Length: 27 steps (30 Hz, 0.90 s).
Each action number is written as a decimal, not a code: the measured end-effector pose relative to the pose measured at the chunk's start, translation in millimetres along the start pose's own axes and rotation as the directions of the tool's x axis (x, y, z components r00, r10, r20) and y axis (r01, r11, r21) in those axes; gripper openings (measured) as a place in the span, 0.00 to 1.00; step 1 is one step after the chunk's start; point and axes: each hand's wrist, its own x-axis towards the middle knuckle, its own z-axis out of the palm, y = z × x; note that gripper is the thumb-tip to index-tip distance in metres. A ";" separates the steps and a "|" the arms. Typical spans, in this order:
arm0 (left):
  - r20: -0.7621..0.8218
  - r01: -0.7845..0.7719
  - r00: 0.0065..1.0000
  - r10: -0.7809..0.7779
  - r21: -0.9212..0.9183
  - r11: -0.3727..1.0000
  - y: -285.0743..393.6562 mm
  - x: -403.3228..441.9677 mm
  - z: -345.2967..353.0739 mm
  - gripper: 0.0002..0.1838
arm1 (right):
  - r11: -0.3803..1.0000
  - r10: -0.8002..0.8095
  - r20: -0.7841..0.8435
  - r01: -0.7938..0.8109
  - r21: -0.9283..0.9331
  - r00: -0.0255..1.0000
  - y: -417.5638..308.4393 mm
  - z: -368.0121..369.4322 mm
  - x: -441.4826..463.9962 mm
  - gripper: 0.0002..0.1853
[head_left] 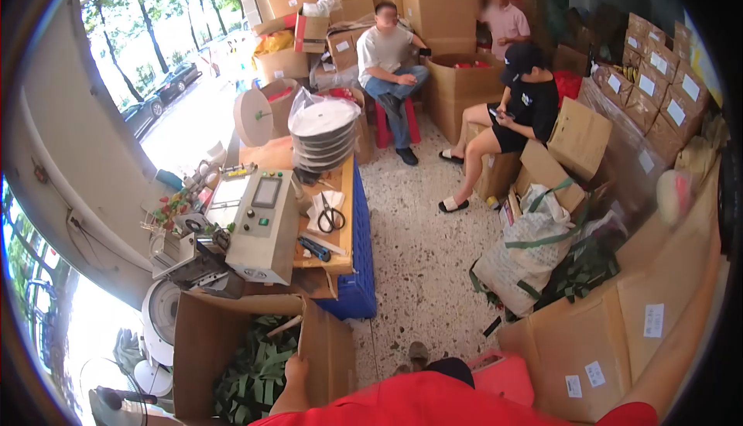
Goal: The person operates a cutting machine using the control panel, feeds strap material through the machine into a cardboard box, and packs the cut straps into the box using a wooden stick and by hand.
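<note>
My left hand (295,369) is at the rim of an open cardboard box (325,341), its fingers closed at the edge. Inside the box lie many short dark-green strips (259,368), and a pale narrow piece (285,326) rests near the rim. My right arm stretches along the right side over large cardboard boxes (580,341). At its far end, my right hand (696,208) is smeared by motion, so its fingers cannot be made out. Beside it is a blurred pale and pink shape (674,195) of unclear kind.
A grey machine (259,225) stands on the bench at left, with scissors (331,218), a blue-black cutter (314,249) and stacked white reels (323,136). A white sack (530,248) slumps on the floor. Several people sit or stand beyond; one (391,54) sits on a red stool.
</note>
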 end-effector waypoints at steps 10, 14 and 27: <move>0.022 0.044 0.999 -0.045 0.046 0.998 -9.0 10.5 9.3 0.20 | 0.989 0.078 0.198 -0.101 0.110 0.977 19.3 56.0 8.7 0.22; 0.018 0.052 0.998 -0.052 0.024 0.998 -9.4 9.8 10.5 0.19 | 0.997 0.068 0.174 -0.074 0.026 0.982 23.0 71.2 8.4 0.22; 0.016 -0.074 0.997 0.073 0.050 0.996 -11.9 15.2 13.2 0.18 | 0.997 0.046 -0.066 -0.042 0.071 0.997 32.1 63.8 6.1 0.23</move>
